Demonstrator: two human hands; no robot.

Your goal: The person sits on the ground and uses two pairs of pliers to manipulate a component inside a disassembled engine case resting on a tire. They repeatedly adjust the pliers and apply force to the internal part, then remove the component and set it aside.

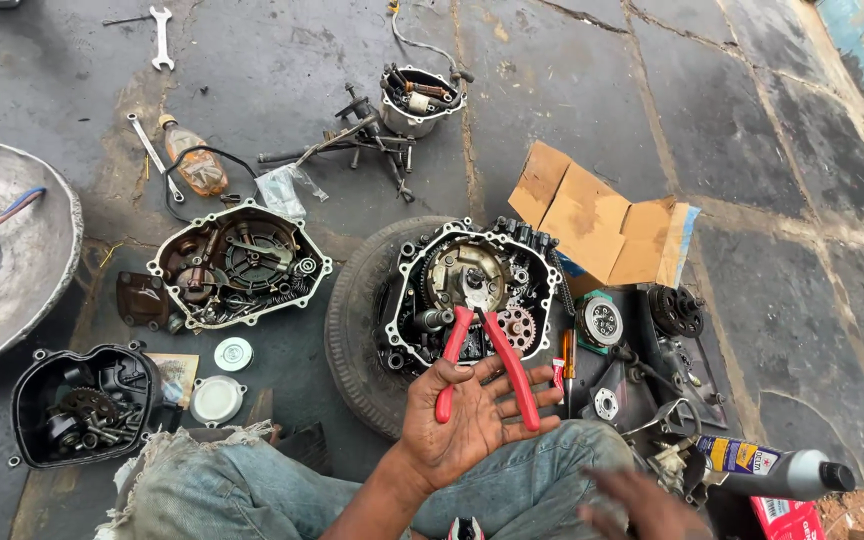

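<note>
Left hand [467, 405] holding red-handled steel pliers [482, 350] at an open grey metal engine case [472, 285].

Palm up, fingers loosely spread, the handles lying apart across them; the pliers' tips touch the round hub inside the case, which rests on a black rubber tyre [352, 330]. The right hand [642, 505] is blurred at the frame's bottom, seemingly empty.

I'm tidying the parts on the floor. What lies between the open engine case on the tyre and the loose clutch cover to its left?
In the head view, only bare stone floor separates the engine case from the clutch cover.
</note>
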